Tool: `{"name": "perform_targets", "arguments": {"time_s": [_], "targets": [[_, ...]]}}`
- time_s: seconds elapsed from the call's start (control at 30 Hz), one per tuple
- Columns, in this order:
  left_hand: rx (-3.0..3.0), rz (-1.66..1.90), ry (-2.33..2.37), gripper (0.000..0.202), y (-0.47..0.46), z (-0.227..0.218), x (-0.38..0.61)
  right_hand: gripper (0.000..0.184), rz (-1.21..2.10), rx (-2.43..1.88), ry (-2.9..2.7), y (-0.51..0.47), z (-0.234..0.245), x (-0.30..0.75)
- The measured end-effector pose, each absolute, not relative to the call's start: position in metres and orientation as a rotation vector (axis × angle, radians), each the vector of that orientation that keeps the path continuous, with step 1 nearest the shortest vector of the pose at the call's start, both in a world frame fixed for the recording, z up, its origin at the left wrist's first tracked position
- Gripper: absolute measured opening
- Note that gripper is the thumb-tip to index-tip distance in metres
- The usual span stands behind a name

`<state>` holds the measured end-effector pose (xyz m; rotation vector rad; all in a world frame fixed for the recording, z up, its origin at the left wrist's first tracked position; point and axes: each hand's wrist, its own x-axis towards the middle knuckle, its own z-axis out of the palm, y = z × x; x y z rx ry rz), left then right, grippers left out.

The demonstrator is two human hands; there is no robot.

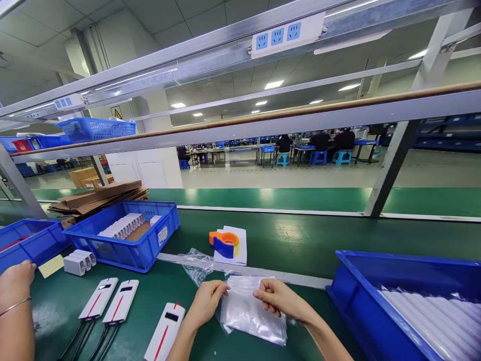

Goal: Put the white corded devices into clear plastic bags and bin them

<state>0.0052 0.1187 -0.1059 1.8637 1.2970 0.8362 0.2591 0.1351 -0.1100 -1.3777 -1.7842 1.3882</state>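
A stack of clear plastic bags [251, 321] lies on the green bench in front of me. My left hand [206, 300] pinches the bags at their upper left corner, thumb against forefinger. Over the right part of the stack, my right hand [277, 299] is closed, its thumb and forefinger pressed together on the thin film and the other fingers curled. Left of my left forearm lies a white device with a red stripe and dark window [165, 331]. Two similar devices with black cables, a nearer one [121, 301] and a farther one [99, 298], rest further left.
An orange and blue tape dispenser [224, 243] sits on white paper [242, 245]. A blue bin [376, 321] with wrapped white pieces stands right; another blue bin [124, 255] with white housings stands left. Another person's hand [17, 281] is at the left edge, near loose housings [78, 262].
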Motion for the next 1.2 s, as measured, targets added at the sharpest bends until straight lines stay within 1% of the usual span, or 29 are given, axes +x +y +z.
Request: {"name": "perform_targets", "arguments": {"time_s": [0.17, 0.23, 0.33, 0.43, 0.53, 0.57, 0.67, 0.73, 0.77, 0.87, 0.97, 1.03, 1.1, 1.2], "targets": [[1.834, 0.813, 1.257, 0.045, 0.124, -0.111, 0.002, 0.028, 1.32, -1.514, -1.843, 0.139, -0.119, 0.266], [1.823, 0.862, 1.271, 0.045, 0.126, -0.109, -0.002, 0.028, 1.271, -1.592, -1.887, 0.139, -0.121, 0.268], [1.767, 0.982, 1.314, 0.049, 0.126, -0.096, -0.011, 0.032, 1.18, -1.714, -1.961, 0.137, -0.121, 0.272], [1.692, 1.023, 1.273, 0.054, 0.118, -0.073, -0.019, 0.034, 0.966, -1.788, -1.982, 0.132, -0.11, 0.274], [1.637, 1.003, 1.188, 0.057, 0.103, -0.05, -0.019, 0.026, 0.746, -1.656, -1.906, 0.124, -0.084, 0.272], [1.616, 0.99, 1.155, 0.058, 0.097, -0.045, -0.017, 0.029, 0.731, -1.564, -1.877, 0.12, -0.073, 0.27], [1.557, 0.939, 1.069, 0.057, 0.081, -0.035, -0.008, 0.051, 0.833, -1.298, -1.831, 0.106, -0.045, 0.261], [1.54, 0.908, 1.032, 0.057, 0.072, -0.034, -0.002, 0.054, 0.902, -1.198, -1.821, 0.095, -0.032, 0.256], [1.542, 0.893, 1.029, 0.057, 0.068, -0.034, 0.001, 0.051, 0.919, -1.173, -1.82, 0.089, -0.027, 0.253], [1.556, 0.833, 1.06, 0.057, 0.058, -0.032, 0.003, 0.034, 0.914, -1.154, -1.806, 0.073, -0.017, 0.247], [1.641, 0.794, 1.088, 0.044, 0.053, -0.031, 0.002, 0.033, 0.882, -1.168, -1.793, 0.062, -0.013, 0.242], [1.722, 0.898, 1.157, 0.038, 0.051, -0.031, 0.004, 0.034, 0.869, -1.181, -1.786, 0.058, -0.013, 0.24], [1.79, 1.119, 1.317, 0.039, 0.047, -0.032, 0.01, 0.037, 0.858, -1.196, -1.78, 0.056, -0.014, 0.237], [1.863, 1.491, 1.541, 0.022, 0.038, -0.033, 0.025, 0.039, 0.844, -1.208, -1.781, 0.053, -0.017, 0.234]]}}
